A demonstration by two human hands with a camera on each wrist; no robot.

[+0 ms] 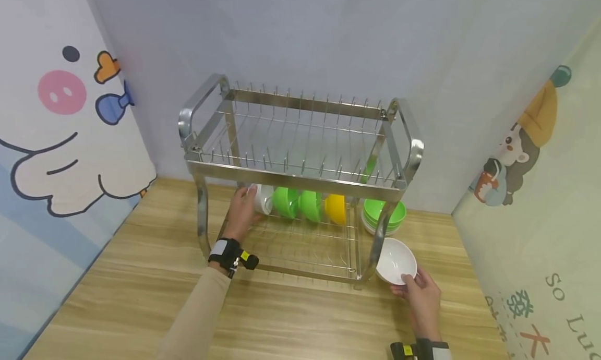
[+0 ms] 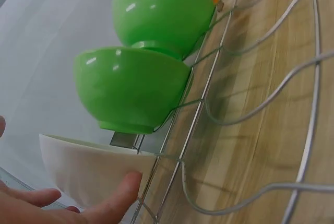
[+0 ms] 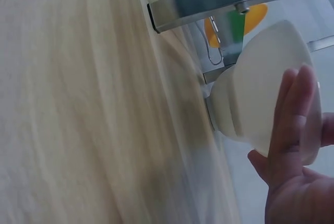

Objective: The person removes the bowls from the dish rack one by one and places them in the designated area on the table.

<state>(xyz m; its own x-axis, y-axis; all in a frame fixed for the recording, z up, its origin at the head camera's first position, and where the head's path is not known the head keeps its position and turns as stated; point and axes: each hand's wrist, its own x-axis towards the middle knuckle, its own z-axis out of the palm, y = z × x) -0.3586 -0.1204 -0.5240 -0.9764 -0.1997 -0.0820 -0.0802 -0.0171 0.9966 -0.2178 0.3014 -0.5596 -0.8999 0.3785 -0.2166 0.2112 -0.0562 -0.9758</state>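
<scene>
On the lower tier of a metal dish rack (image 1: 293, 181), my left hand (image 1: 241, 214) holds a white bowl (image 1: 264, 199) standing on its side at the left end. Its thumb (image 2: 125, 192) lies against the bowl's outer wall. To the right of that bowl, two green bowls (image 1: 285, 202) and a yellow bowl (image 1: 335, 208) stand tilted in a row on the wires. Outside the rack's right leg, my right hand (image 1: 422, 296) pinches the rim of another white bowl (image 1: 396, 261), thumb at the inside edge and fingers along the outside (image 3: 276, 88).
Behind the right-hand bowl, a stack of green bowls (image 1: 385, 213) sits on white ones, partly hidden by the rack leg. The rack's upper tier (image 1: 300, 135) has upright wire prongs. A wood-grain table (image 1: 300, 318) bears everything, with printed curtains (image 1: 61, 141) at the sides.
</scene>
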